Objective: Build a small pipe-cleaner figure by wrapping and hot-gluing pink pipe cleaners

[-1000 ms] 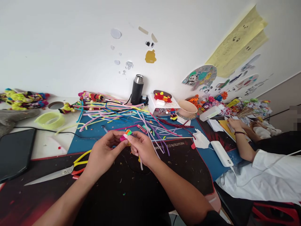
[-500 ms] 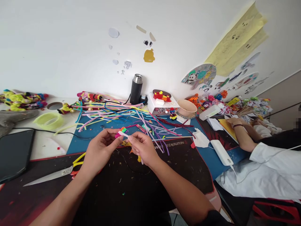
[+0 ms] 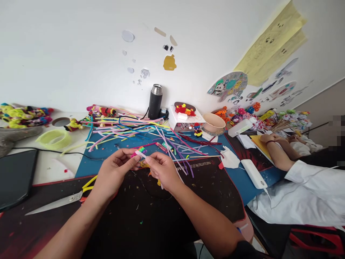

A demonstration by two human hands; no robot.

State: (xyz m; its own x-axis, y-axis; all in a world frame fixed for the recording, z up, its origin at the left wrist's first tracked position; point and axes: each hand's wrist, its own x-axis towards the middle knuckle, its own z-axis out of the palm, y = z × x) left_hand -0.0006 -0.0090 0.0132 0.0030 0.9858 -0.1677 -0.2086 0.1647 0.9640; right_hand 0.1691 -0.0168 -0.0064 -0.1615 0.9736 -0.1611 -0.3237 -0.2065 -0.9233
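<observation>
My left hand [image 3: 116, 172] pinches a small fuzzy piece [image 3: 134, 155] in magenta, orange and green, apparently twisted from pipe cleaners. Across its front runs a pale pipe cleaner [image 3: 141, 154], gripped between the thumb and fingers of my right hand [image 3: 164, 171]. A pale end and a bit of yellow show below the right hand; what they belong to is hidden by the fingers. Both hands are close together above the dark mat [image 3: 151, 219]. Scissors [image 3: 54, 204] with yellow and red handles lie left of my left wrist, partly covered by the forearm.
Loose pipe cleaners [image 3: 126, 126] spread behind my hands. Farther back stand a black thermos [image 3: 155, 102], a white box [image 3: 176, 124] and a bowl [image 3: 214, 125]. A dark tablet-like device [image 3: 17, 180] lies left. At right are a white power bank [image 3: 253, 174] and a co-worker's arm [image 3: 280, 156].
The pale pipe cleaner now stretches visibly between my two hands across the colourful piece. My hands have drawn slightly apart, and the view has shifted a little.
</observation>
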